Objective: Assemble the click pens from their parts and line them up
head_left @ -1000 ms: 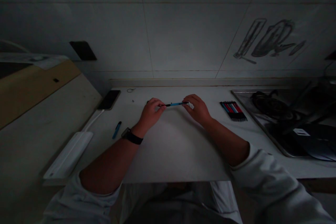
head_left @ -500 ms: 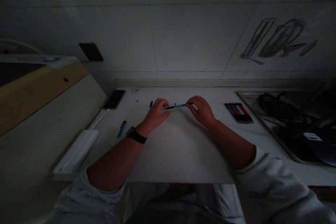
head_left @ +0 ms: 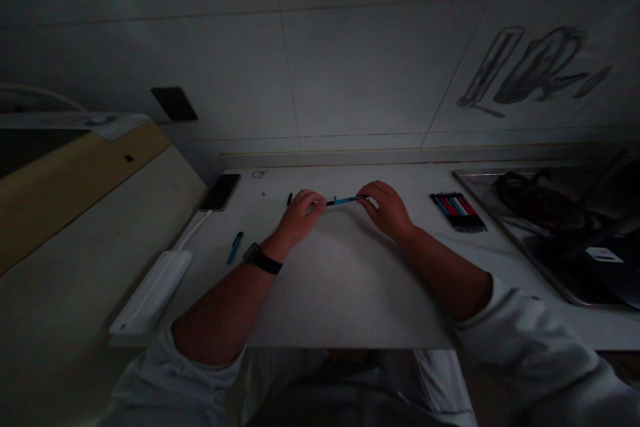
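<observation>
Between my two hands, just above the white table [head_left: 345,280], a thin blue-and-black pen [head_left: 345,200] lies nearly level. My left hand [head_left: 301,213], with a dark watch on its wrist, pinches the pen's left end, and the fingers cover the tip. The right end sits between thumb and fingers of my right hand [head_left: 383,208]. A small black piece [head_left: 289,199] rests just left of my left hand. Farther left lies a blue pen cap with a dark end [head_left: 235,247].
On the left are a phone [head_left: 220,191], a white power strip [head_left: 153,292] and a tiny grey bit [head_left: 263,193]. To the right lies a row of coloured pens [head_left: 459,212], beside a metal-rimmed tray [head_left: 520,255] holding dark cables. A tiled wall [head_left: 360,73] rises behind.
My left fingers have closed over the pen's left tip, which showed before. My right hand keeps its hold. The whole view has shifted slightly.
</observation>
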The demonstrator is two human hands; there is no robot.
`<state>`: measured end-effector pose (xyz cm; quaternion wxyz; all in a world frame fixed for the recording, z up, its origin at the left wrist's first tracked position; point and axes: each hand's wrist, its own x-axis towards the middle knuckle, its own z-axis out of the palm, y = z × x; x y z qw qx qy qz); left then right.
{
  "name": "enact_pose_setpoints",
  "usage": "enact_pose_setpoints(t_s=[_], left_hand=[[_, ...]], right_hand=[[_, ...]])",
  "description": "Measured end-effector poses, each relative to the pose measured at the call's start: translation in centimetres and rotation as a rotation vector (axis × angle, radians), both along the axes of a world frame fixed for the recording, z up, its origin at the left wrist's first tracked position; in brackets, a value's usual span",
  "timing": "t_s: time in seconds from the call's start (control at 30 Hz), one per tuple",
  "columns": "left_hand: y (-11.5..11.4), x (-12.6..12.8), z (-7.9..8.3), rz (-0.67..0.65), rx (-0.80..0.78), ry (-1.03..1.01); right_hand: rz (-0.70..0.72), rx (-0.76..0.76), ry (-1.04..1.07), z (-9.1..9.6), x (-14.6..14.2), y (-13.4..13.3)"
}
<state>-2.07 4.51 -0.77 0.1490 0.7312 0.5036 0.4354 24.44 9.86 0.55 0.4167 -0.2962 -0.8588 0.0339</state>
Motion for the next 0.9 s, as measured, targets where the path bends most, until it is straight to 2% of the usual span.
enact_pose_setpoints(t_s=[0.1, 0.27, 0.5, 0.67, 0.8, 0.9], left_hand=[[0.09, 0.03, 0.01, -0.035, 0.008, 0.028], [0.15, 0.02, -0.18, -0.020, 0.070, 0.021], [0.10, -0.01, -0.14, -0.032, 0.009, 0.019], [0.02, 0.07, 0.05, -0.023, 0.039, 0.026], [-0.04, 0.08, 0.22, 0.002, 0.067, 0.031], [-0.07, 0.06, 0.13, 0.011, 0.061, 0.033]], right_hand=[[0.002, -0.007, -0.003, -0.07, 0.02, 0.02], [-0.003, -0.020, -0.015, 0.04, 0.01, -0.06], [-0.012, -0.026, -0.009, 0.06, 0.01, 0.01], [-0.011, -0.035, -0.029, -0.29, 0.09, 0.18], [-0.023, -0.073, -0.028, -0.33, 0.11, 0.00], [-0.013, -0.163, 0.073, -0.29, -0.09, 0.03]])
